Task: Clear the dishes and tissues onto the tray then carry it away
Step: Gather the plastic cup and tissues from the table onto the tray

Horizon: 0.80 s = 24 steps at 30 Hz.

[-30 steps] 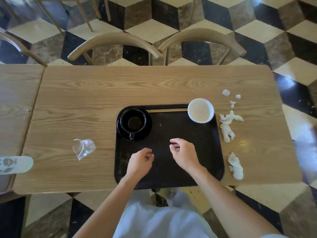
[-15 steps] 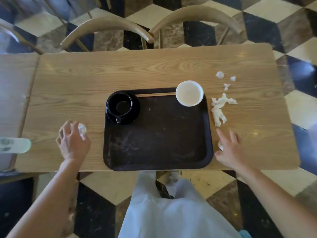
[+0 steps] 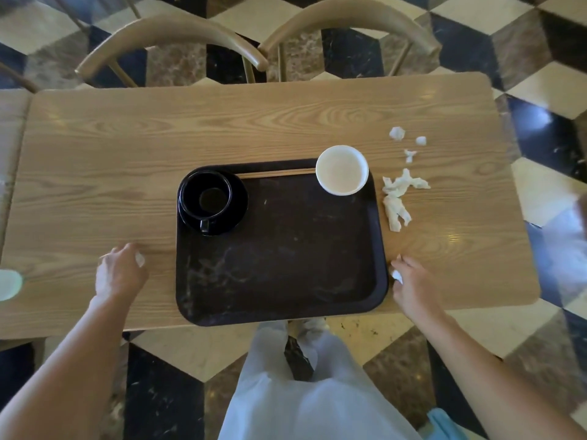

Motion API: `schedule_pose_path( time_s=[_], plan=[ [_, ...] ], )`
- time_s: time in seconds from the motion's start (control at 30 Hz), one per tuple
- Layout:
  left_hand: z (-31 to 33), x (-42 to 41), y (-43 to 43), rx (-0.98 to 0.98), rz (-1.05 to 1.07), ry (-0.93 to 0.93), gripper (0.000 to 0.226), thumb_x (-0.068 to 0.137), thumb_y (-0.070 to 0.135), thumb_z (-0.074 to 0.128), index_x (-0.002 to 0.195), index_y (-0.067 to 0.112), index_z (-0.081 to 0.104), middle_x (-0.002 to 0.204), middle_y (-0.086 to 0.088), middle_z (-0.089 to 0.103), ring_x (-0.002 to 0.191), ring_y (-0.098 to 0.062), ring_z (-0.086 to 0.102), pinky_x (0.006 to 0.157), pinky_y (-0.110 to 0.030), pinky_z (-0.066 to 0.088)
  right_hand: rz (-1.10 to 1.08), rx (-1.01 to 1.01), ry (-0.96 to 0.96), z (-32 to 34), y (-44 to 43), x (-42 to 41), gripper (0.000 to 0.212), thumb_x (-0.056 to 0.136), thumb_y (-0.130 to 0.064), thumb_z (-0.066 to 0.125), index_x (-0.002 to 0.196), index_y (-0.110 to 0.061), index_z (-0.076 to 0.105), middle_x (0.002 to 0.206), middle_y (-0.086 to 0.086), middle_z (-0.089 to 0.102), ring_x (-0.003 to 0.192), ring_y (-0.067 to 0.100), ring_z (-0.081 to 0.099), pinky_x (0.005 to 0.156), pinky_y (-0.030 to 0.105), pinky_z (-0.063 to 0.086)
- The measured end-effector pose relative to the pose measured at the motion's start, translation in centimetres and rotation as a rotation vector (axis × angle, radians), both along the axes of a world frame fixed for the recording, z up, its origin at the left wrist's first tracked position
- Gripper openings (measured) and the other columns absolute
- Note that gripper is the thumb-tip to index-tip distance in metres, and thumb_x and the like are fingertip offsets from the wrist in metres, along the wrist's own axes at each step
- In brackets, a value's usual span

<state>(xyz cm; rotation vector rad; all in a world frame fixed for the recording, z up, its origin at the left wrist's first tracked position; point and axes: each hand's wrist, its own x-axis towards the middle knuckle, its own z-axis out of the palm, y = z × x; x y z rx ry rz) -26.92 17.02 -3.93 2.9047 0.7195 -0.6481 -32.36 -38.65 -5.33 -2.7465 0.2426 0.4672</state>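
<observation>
A dark tray [image 3: 286,265] lies on the wooden table [image 3: 158,147]. At its far left corner a black cup [image 3: 205,198] sits on a black saucer [image 3: 236,198]; a white bowl [image 3: 342,169] stands at its far right corner, with chopsticks [image 3: 273,173] along the far rim. Left of the tray, my left hand [image 3: 119,274] is closed on a clear plastic wrapper [image 3: 139,259]. At the tray's right edge, my right hand [image 3: 413,284] is closed on a white tissue [image 3: 397,276]. A larger crumpled tissue [image 3: 397,198] and three small tissue scraps [image 3: 408,142] lie on the table to the right.
Two wooden chairs [image 3: 178,36] stand at the table's far side. A pale object [image 3: 9,284] sits at the left edge, on the adjoining table. The floor is a checkered marble pattern. My white-clad legs are below the near edge.
Both hands moved from the tray's middle out to its sides. The left hand closed on the wrapper, the right on the near tissue. The view shifted closer.
</observation>
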Motion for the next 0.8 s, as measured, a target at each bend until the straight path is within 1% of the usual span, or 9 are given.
schedule_pose_path(
  time_s=[0.1, 0.17, 0.23, 0.27, 0.33, 0.43, 0.53, 0.67, 0.8],
  plan=[
    [1.2, 0.1, -0.4, -0.018, 0.001, -0.003, 0.043, 0.087, 0.006, 0.062, 0.129, 0.012, 0.064, 0.111, -0.026, 0.069, 0.094, -0.047, 0.064, 0.073, -0.047, 0.052, -0.134, 0.085, -0.009, 0.8, 0.3, 1.3, 0.037, 0.085, 0.002, 0.069, 0.121, -0.001, 0.068, 0.124, 0.017, 0.068, 0.114, 0.036, 0.064, 0.096, 0.036, 0.046],
    [2.3, 0.0, -0.7, -0.006, 0.013, -0.001, 0.046, 0.088, 0.011, 0.059, 0.134, 0.018, 0.061, 0.116, -0.025, 0.069, 0.096, -0.047, 0.064, 0.072, -0.046, 0.051, -0.222, 0.156, -0.021, 2.2, 0.4, 3.0, 0.034, 0.092, -0.005, 0.064, 0.126, -0.008, 0.067, 0.121, 0.008, 0.069, 0.108, 0.026, 0.065, 0.086, 0.020, 0.044],
    [3.6, -0.4, -1.6, -0.014, -0.001, -0.034, 0.044, 0.089, 0.015, 0.059, 0.133, 0.024, 0.061, 0.115, -0.022, 0.070, 0.089, -0.044, 0.064, 0.066, -0.043, 0.051, -0.248, 0.203, -0.052, 3.5, 0.4, 5.0, 0.034, 0.097, -0.009, 0.059, 0.130, -0.012, 0.064, 0.113, -0.002, 0.068, 0.095, 0.016, 0.064, 0.071, 0.005, 0.040],
    [4.2, -0.8, -2.3, -0.026, -0.025, -0.060, 0.041, 0.091, 0.016, 0.058, 0.130, 0.025, 0.061, 0.112, -0.020, 0.070, 0.085, -0.042, 0.063, 0.064, -0.043, 0.051, -0.240, 0.198, -0.095, 4.0, 0.4, 6.1, 0.033, 0.097, -0.010, 0.059, 0.130, -0.013, 0.064, 0.111, -0.001, 0.070, 0.093, 0.017, 0.065, 0.071, 0.005, 0.040],
    [5.3, -1.4, -4.5, -0.066, -0.088, -0.109, 0.033, 0.093, 0.018, 0.056, 0.124, 0.030, 0.062, 0.108, -0.015, 0.072, 0.080, -0.039, 0.063, 0.061, -0.042, 0.052, -0.202, 0.141, -0.167, 4.1, 0.3, 8.5, 0.034, 0.096, -0.011, 0.060, 0.130, -0.014, 0.064, 0.116, 0.006, 0.073, 0.101, 0.027, 0.067, 0.081, 0.024, 0.048],
    [6.2, -1.6, -10.1, -0.151, -0.197, -0.171, 0.033, 0.094, 0.021, 0.060, 0.124, 0.033, 0.065, 0.110, -0.008, 0.073, 0.085, -0.038, 0.066, 0.062, -0.038, 0.050, -0.185, 0.102, -0.152, 3.6, -0.1, 11.5, 0.036, 0.096, -0.016, 0.056, 0.131, -0.020, 0.062, 0.116, 0.009, 0.072, 0.105, 0.032, 0.066, 0.086, 0.040, 0.053],
    [6.0, -0.9, -16.6, -0.231, -0.294, -0.231, 0.035, 0.093, 0.025, 0.064, 0.127, 0.034, 0.066, 0.118, 0.000, 0.072, 0.097, -0.035, 0.069, 0.070, -0.040, 0.051, -0.081, 0.066, -0.101, 2.9, -0.2, 12.7, 0.033, 0.095, -0.017, 0.056, 0.128, -0.019, 0.063, 0.115, 0.009, 0.070, 0.103, 0.031, 0.066, 0.083, 0.036, 0.051],
    [5.2, 0.9, -22.5, -0.304, -0.359, -0.239, 0.038, 0.093, 0.027, 0.065, 0.130, 0.034, 0.065, 0.119, 0.003, 0.071, 0.097, -0.031, 0.070, 0.071, -0.039, 0.054, 0.071, -0.030, -0.039, 2.0, -0.6, 11.7, 0.042, 0.086, -0.005, 0.065, 0.127, -0.014, 0.062, 0.111, 0.011, 0.064, 0.102, 0.031, 0.061, 0.081, 0.036, 0.048],
    [4.9, 2.5, -25.3, -0.319, -0.404, -0.219, 0.040, 0.094, 0.028, 0.062, 0.133, 0.033, 0.061, 0.118, 0.002, 0.070, 0.096, -0.029, 0.070, 0.071, -0.039, 0.059, 0.051, -0.006, -0.079, 1.4, -1.6, 10.8, 0.026, 0.080, -0.004, 0.069, 0.103, -0.015, 0.067, 0.088, 0.007, 0.067, 0.081, 0.030, 0.065, 0.063, 0.029, 0.038]
  ],
)
